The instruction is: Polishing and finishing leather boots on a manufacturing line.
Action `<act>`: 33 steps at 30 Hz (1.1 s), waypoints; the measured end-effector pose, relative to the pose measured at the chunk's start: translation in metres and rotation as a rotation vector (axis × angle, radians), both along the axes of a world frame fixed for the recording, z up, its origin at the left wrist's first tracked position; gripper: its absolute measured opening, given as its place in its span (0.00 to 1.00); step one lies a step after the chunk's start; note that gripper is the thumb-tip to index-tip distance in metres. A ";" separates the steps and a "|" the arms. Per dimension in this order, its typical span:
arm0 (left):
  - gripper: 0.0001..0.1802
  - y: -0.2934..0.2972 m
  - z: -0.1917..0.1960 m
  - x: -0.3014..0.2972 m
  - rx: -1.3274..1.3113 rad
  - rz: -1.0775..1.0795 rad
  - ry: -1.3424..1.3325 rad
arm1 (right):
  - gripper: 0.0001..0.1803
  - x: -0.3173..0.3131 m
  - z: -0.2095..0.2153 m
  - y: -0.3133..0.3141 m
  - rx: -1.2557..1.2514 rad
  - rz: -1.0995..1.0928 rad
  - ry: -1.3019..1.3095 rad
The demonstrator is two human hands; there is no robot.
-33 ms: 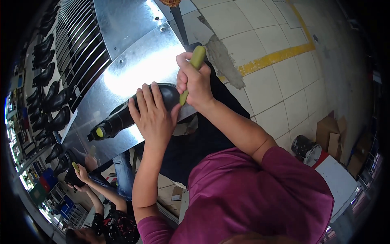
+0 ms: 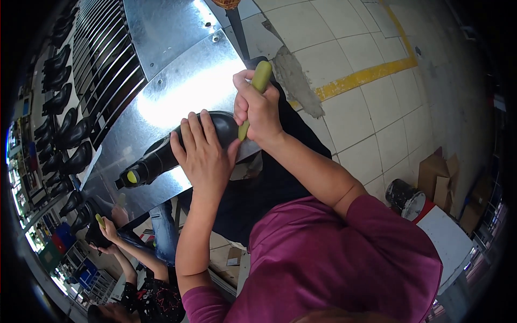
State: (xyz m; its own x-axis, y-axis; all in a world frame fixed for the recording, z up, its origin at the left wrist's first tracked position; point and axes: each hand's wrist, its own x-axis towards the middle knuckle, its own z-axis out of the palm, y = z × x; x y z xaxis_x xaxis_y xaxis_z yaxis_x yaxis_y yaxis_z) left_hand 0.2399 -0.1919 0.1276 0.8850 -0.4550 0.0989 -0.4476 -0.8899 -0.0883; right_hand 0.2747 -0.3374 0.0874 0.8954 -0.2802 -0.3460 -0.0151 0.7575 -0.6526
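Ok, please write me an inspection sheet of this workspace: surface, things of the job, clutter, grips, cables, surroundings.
Surface: shiny sheet-metal bench, glare near the hands.
Job's things: black shoe on a last lying on the bench; yellow-green handled tool pointing down at it.
Clutter: nothing seen on the bench.
Grips: left hand flat over the shoe; right hand closed around the tool.
Cables: nothing seen.
Surroundings: rows of black shoes on racks at left; a co-worker's hand with a similar tool below; tiled floor with yellow line; bucket and cardboard boxes at right.

Glossy black boot (image 2: 177, 151); shiny sheet-metal table (image 2: 183, 81).
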 end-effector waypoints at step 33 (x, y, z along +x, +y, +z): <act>0.69 0.156 0.001 -0.041 -0.891 0.283 0.209 | 0.12 0.030 -0.004 -0.024 0.084 0.090 -0.074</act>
State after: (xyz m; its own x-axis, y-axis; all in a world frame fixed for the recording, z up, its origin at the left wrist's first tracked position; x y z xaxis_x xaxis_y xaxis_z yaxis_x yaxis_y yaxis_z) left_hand 0.1991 -0.0356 0.1282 0.9895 -0.0556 0.1333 -0.1360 -0.6694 0.7304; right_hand 0.3052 -0.3613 0.0831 0.9397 -0.1702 -0.2966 -0.0397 0.8071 -0.5890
